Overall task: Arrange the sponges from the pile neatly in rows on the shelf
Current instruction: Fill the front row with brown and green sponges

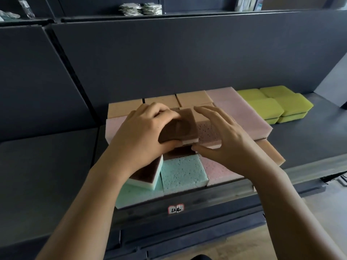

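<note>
My left hand (142, 132) grips a brown-topped sponge (182, 126) with a pale underside, thumb at its near edge and fingers curled over the far edge. My right hand (223, 141) is beside it with fingers spread, thumb touching the near edge of a brown porous sponge (208, 132). Both sponges lie on top of pink sponges (244, 113) on the dark shelf (309, 136). Orange sponges (193, 97) line the back. Mint sponges (182, 173) and a tilted brown-and-mint sponge (146, 175) sit at the shelf's front edge.
Stacked yellow-green sponges (276, 104) sit to the right on the shelf. A handwritten label (175, 209) is stuck on the shelf's front rail. The dark back panel (169, 59) rises behind. Packaged goods (140, 9) lie on the upper shelf.
</note>
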A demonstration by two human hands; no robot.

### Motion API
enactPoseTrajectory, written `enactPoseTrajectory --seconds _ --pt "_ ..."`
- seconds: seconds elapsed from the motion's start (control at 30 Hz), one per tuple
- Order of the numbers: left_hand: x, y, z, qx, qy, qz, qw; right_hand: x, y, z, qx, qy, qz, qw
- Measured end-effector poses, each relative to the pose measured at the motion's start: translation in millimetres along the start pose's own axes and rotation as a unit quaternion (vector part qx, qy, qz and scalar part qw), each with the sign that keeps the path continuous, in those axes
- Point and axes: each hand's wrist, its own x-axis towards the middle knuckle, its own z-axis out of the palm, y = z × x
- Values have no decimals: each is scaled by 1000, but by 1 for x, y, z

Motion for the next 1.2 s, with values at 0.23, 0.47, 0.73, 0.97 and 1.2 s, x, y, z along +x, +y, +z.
enactPoseTrajectory --seconds 0.23,0.47,0.73,0.97,1.2 --pt "8 4 9 44 -18 -15 999 -3 21 1 -81 -34 38 995" --pt "7 2 -2 39 -2 -27 999 4 14 0 -59 -53 26 997" --pt "-35 -24 -42 49 50 -80 994 23 -32 6 -30 -33 31 999" --pt "-81 -52 -56 52 50 -136 988 26 -86 51 -37 -130 -36 990" --pt "-98 -66 -61 52 43 -152 986 31 -97 77 -65 -188 -38 979"
